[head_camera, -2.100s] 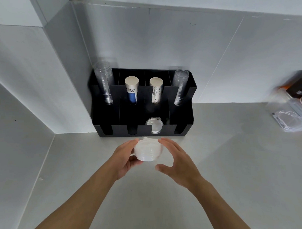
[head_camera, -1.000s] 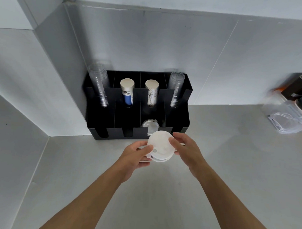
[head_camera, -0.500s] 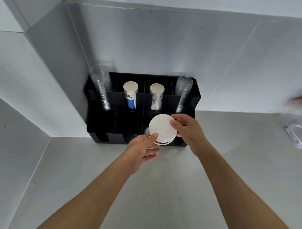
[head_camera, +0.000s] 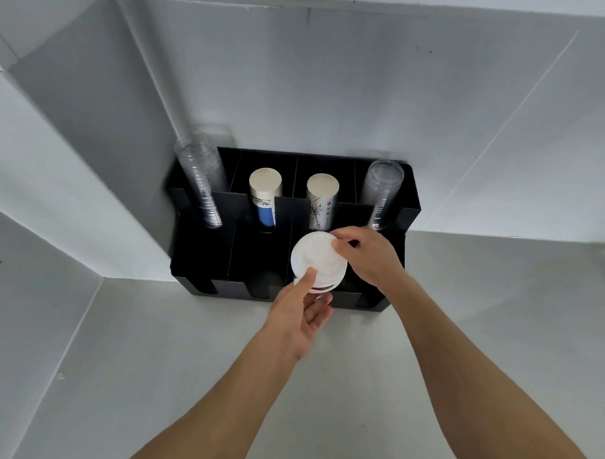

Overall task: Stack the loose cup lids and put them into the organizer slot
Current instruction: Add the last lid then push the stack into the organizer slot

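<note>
A stack of white cup lids (head_camera: 319,260) stands on edge in the third front slot of the black organizer (head_camera: 204,256), its flat face turned toward me. My right hand (head_camera: 368,257) grips the stack's upper right rim with fingertips. My left hand (head_camera: 300,313) is under the stack, thumb pressed on its lower face and fingers spread below. The lids that were in this slot before are hidden behind the stack.
The organizer sits in a wall corner on a grey counter (head_camera: 323,384). Its back slots hold clear cup stacks (head_camera: 201,184) (head_camera: 381,194) and two paper cup stacks (head_camera: 264,197) (head_camera: 322,201). The other front slots look dark.
Both hands carried the lid stack from above the counter forward, turned it on edge and brought it into the organizer's third front slot. The view moved closer.
</note>
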